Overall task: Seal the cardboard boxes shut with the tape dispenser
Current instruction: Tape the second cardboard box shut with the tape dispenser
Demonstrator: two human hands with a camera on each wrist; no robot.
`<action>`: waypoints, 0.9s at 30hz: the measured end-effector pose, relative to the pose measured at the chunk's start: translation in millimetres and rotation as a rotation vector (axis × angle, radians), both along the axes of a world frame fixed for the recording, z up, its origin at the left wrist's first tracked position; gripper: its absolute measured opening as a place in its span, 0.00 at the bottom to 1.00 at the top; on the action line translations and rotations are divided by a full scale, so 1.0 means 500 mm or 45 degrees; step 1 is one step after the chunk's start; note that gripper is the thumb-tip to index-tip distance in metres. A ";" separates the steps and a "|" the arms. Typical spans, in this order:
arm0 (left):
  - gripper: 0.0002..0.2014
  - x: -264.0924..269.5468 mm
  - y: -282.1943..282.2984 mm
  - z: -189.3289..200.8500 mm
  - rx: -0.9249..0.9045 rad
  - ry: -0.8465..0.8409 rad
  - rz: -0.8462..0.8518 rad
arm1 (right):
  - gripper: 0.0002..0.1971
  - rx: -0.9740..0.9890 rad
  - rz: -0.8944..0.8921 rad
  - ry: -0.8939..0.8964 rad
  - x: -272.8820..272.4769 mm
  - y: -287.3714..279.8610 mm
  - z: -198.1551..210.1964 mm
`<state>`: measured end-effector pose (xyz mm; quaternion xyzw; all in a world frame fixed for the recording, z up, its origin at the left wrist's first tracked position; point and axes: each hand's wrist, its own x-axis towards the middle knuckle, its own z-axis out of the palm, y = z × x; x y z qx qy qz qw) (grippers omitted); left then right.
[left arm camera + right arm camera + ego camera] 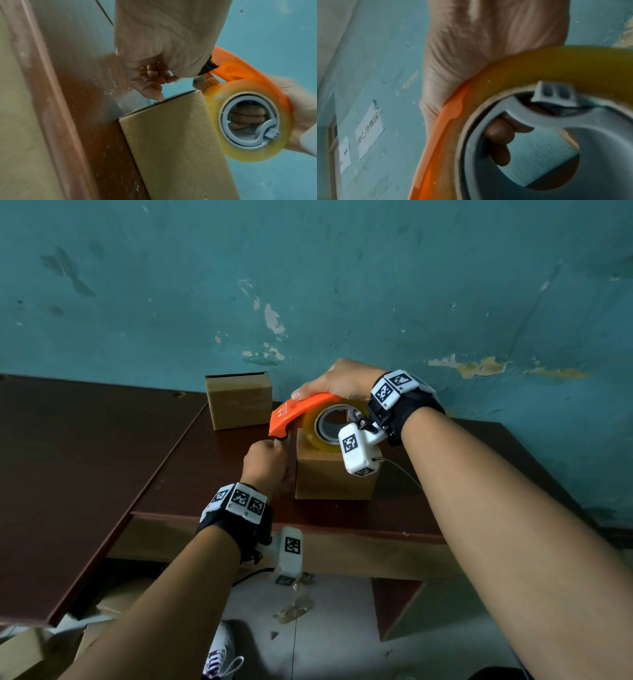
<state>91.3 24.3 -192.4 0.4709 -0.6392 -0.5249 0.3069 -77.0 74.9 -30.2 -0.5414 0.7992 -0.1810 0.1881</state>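
My right hand (337,383) grips the orange tape dispenser (296,412) from above, thumb along its top. In the right wrist view, the fingers (500,136) curl into the grey core of the yellowish tape roll (556,65). The dispenser hovers over a small closed cardboard box (330,479) on the dark red table (212,474). My left hand (270,453) is at the dispenser's front tip, left of the box. Its curled fingers (152,79) pinch the clear tape end, a faint film hanging beside the box's top left edge (159,100).
A second cardboard box (238,402) stands at the back left against the teal wall (308,285). A lower dark board (68,474) adjoins the table on the left. Flattened cardboard (24,652) and tape scraps (294,607) lie on the floor.
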 end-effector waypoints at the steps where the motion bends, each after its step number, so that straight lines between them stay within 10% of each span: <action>1: 0.30 -0.003 0.006 -0.001 0.054 0.045 -0.003 | 0.29 0.006 0.006 0.005 0.004 -0.002 0.002; 27: 0.26 -0.046 -0.017 -0.026 0.055 -0.001 -0.100 | 0.23 0.044 0.002 -0.035 0.017 0.008 0.013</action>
